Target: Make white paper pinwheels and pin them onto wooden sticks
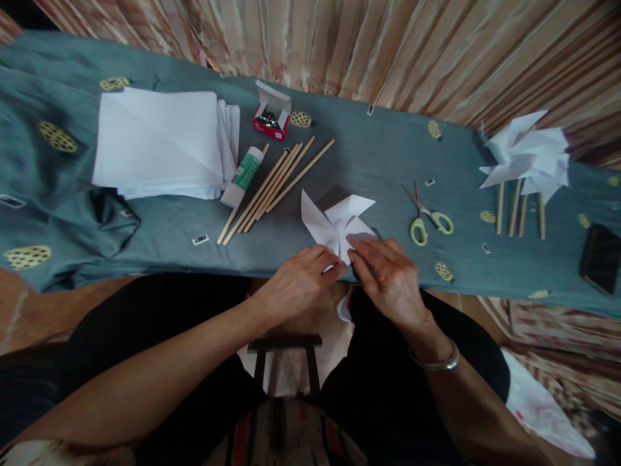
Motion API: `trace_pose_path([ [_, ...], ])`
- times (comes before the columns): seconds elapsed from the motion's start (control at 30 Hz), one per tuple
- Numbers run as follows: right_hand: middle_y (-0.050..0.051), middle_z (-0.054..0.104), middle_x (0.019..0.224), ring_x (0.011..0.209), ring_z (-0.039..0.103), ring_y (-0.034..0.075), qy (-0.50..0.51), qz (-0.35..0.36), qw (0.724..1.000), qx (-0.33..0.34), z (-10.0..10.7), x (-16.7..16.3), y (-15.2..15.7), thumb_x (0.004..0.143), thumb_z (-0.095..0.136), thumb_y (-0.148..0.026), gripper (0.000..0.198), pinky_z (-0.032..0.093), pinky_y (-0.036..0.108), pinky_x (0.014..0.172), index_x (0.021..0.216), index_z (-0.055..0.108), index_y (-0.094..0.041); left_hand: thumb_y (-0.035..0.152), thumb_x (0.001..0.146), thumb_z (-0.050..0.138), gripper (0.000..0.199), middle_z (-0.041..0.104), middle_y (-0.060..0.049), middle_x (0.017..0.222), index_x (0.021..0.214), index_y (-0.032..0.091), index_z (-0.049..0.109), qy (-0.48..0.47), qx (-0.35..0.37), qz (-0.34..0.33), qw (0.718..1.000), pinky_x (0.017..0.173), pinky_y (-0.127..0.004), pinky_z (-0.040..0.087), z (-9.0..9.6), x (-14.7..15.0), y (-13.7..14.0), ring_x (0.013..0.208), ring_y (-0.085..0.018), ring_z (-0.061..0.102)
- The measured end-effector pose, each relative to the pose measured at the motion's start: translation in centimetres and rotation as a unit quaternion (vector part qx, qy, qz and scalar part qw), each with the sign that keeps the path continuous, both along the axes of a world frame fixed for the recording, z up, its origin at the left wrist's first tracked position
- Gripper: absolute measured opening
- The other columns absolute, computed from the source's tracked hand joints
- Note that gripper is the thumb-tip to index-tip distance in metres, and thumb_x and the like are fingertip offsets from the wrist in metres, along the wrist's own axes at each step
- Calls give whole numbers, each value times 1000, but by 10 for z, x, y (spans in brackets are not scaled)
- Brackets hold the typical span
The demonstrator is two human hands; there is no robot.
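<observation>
A white paper pinwheel (340,220) with folded blades is held over the table's front edge. My left hand (303,278) pinches its lower left part between thumb and fingers. From the other side, my right hand (388,275) grips its lower right blade, fingers bent over the paper. No stick shows on this pinwheel, and what lies under the fingertips is hidden. Beyond it to the left are several loose wooden sticks (276,188). A pair of scissors (423,213) with green handles lies to the right of my right hand, its blades slightly apart.
A stack of white paper (160,142) lies at the left, beside a glue stick (245,175). Behind the sticks stands an opened red box (272,116) of small metal pieces. Several pinwheels on sticks (528,158) lie at the right, near a black phone (600,259). A curtain (339,52) hangs behind.
</observation>
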State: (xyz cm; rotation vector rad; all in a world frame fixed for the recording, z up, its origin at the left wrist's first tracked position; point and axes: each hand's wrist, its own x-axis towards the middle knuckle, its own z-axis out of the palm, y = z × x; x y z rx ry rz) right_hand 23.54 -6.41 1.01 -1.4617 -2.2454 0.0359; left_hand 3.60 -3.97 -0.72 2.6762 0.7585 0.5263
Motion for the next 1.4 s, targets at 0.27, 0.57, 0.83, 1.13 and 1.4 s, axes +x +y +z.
trace_pose_path([
  [0.27, 12, 75, 99, 87, 64, 24, -59, -3, 997, 42, 7, -4, 6, 97, 52, -18, 27, 56, 37, 79, 114, 72, -10, 16, 97, 51, 18, 68, -8, 105, 108, 12, 64, -8, -2, 11, 1000, 86, -34, 55, 3, -1, 1, 97, -21, 61],
  [0.57, 13, 76, 106, 95, 69, 24, 11, -21, 999, -24, 5, -6, 6, 97, 53, -23, 29, 55, 38, 87, 119, 67, -10, 15, 97, 51, 21, 69, -9, 111, 114, 12, 62, -13, 6, 2, 1000, 87, -35, 53, 2, -1, 0, 101, -22, 61],
  [0.83, 9, 76, 93, 85, 69, 22, 47, -68, 995, -50, -3, -7, 9, 96, 54, -25, 28, 56, 36, 81, 116, 69, -13, 17, 97, 50, 22, 69, -10, 109, 115, 12, 62, 8, 3, -6, 1000, 86, -37, 53, 2, 0, 1, 104, -23, 60],
  [1.13, 9, 76, 90, 85, 66, 23, 5, -78, 996, -41, -5, -11, 10, 97, 52, -26, 31, 56, 37, 81, 121, 65, -11, 16, 98, 48, 20, 69, -10, 106, 110, 12, 63, 15, -4, 0, 1000, 84, -36, 53, 3, 1, 1, 100, -22, 60],
  [1.4, 9, 76, 92, 85, 66, 23, -24, -83, 996, -23, -5, -12, 10, 96, 55, -26, 30, 55, 36, 79, 120, 65, -11, 12, 96, 48, 26, 66, -11, 115, 120, 9, 58, -5, -3, 27, 1000, 83, -34, 55, 2, 2, 0, 99, -22, 60],
])
